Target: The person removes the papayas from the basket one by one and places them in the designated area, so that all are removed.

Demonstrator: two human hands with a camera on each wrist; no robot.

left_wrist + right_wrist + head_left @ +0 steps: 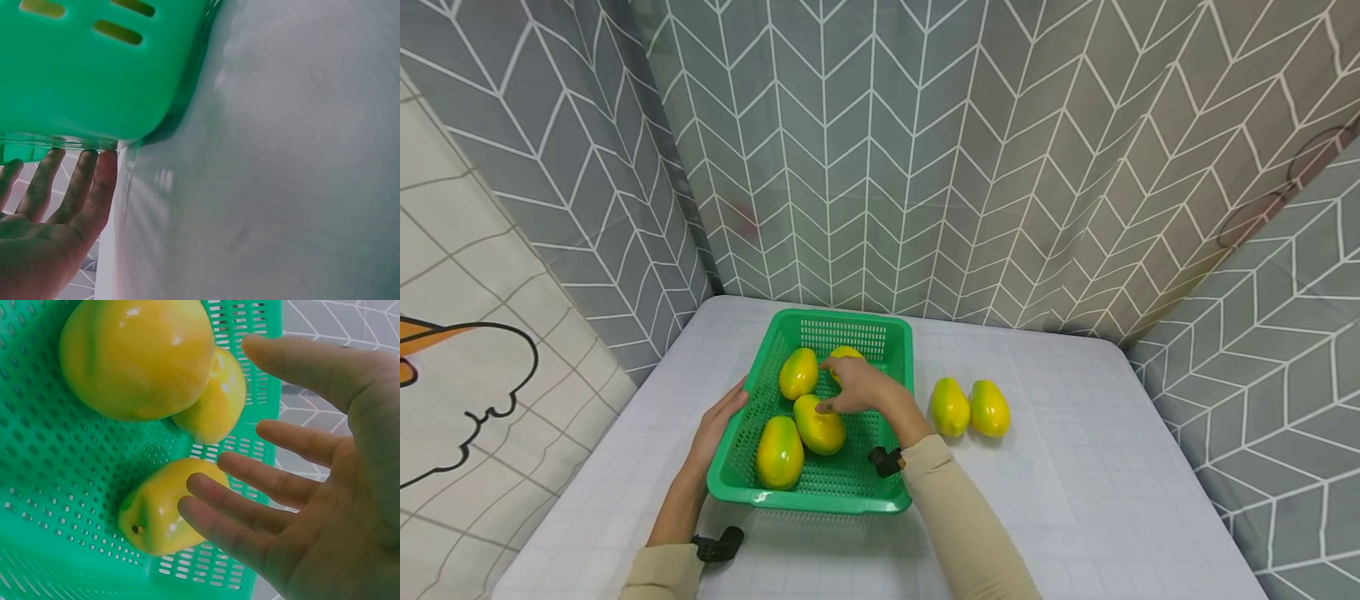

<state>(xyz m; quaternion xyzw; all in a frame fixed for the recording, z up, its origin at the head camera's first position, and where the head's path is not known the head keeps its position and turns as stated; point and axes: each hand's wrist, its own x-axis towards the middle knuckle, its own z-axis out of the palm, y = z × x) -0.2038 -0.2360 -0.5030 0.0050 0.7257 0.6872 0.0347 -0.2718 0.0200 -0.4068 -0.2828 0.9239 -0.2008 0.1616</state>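
Note:
A green plastic basket [811, 501] with slotted walls holds several yellow-green fruits that look like papayas or mangoes. Against the basket's left side rests my left hand [709, 432]; in the left wrist view its fingertips touch the green wall, fingers mostly straight. My right hand [865, 388] reaches inside, over the fruit at the far right [846, 353] and partly covering it. Nearest its thumb in the head view lies the middle fruit [820, 427]. The right wrist view shows the right hand [312, 487] with fingers spread, its fingertips in front of a fruit [162, 506].
Two more yellow-green fruits, one [951, 407] beside the other [990, 409], lie on the white tablecloth [1075, 467] right of the basket. Patterned grey curtains [880, 167] hang behind and to the sides.

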